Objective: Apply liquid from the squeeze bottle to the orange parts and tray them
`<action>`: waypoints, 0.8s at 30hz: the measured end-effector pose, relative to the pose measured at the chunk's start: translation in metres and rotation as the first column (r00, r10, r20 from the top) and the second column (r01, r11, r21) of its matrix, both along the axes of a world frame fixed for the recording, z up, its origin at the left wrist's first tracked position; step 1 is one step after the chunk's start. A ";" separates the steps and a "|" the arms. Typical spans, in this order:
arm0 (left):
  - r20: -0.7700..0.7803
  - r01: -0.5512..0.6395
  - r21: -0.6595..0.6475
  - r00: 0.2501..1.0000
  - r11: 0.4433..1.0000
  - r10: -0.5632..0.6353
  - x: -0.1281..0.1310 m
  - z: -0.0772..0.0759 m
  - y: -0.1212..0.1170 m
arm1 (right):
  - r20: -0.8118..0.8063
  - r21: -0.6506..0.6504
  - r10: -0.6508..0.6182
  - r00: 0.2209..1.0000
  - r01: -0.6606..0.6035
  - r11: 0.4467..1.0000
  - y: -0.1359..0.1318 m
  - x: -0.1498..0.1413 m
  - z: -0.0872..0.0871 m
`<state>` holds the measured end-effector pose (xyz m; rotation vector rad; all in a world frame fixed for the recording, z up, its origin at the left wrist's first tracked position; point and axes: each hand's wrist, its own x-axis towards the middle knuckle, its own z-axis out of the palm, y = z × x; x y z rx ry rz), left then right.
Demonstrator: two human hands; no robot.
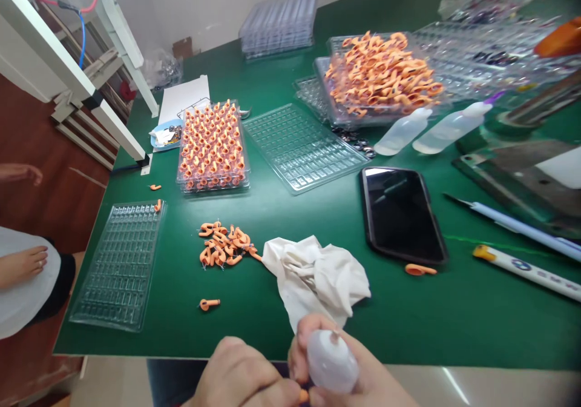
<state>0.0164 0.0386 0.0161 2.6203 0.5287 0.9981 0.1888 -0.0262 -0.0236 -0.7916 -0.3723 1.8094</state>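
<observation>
At the table's near edge, my right hand [370, 373] is wrapped around a small translucent squeeze bottle [333, 364], its tip turned up toward the camera. My left hand [245, 373] is closed beside it, pinching an orange earphone shell [303, 397] of which only a sliver shows between the two hands. A crumpled white cloth [318, 268] lies just beyond my hands. Left of the cloth is a loose pile of orange earphone shells [227, 243], and a single shell [209, 304] lies nearer to me.
A clear tray [120, 261] with one shell in its corner lies left. Farther back are a filled tray [213, 146], another clear tray [304, 146] and a heaped tray [381, 77]. A phone [402, 213], two bottles [403, 131] and pens lie right. Another person's hand [22, 268] shows far left.
</observation>
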 end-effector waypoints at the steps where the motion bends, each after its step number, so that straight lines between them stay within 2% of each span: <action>1: -0.003 0.021 -0.017 1.000 1.000 -0.021 0.000 0.001 0.000 | -0.046 0.006 0.045 0.998 -0.045 0.999 0.001 0.001 -0.002; 4: -0.014 0.088 -0.084 0.996 0.993 -0.090 0.000 0.005 0.000 | -0.149 0.013 0.124 0.981 -0.124 0.992 0.002 0.002 -0.007; 9: 0.019 0.134 -0.126 0.991 0.983 -0.132 0.002 0.006 0.001 | -0.266 -0.002 0.120 0.957 -0.125 0.992 -0.003 -0.001 -0.010; 14: 0.028 0.160 -0.139 0.987 0.977 -0.158 0.001 0.002 0.000 | -0.263 -0.009 0.105 0.959 -0.111 0.994 -0.007 -0.001 -0.009; 20: 0.047 0.194 -0.144 0.981 0.970 -0.190 0.002 0.006 0.000 | -0.321 0.045 0.085 0.943 -0.074 0.996 -0.012 -0.006 -0.019; 24: 0.047 0.182 -0.109 0.983 0.977 -0.178 0.005 0.009 0.000 | -0.345 0.005 0.076 0.935 -0.079 0.997 -0.012 -0.006 -0.013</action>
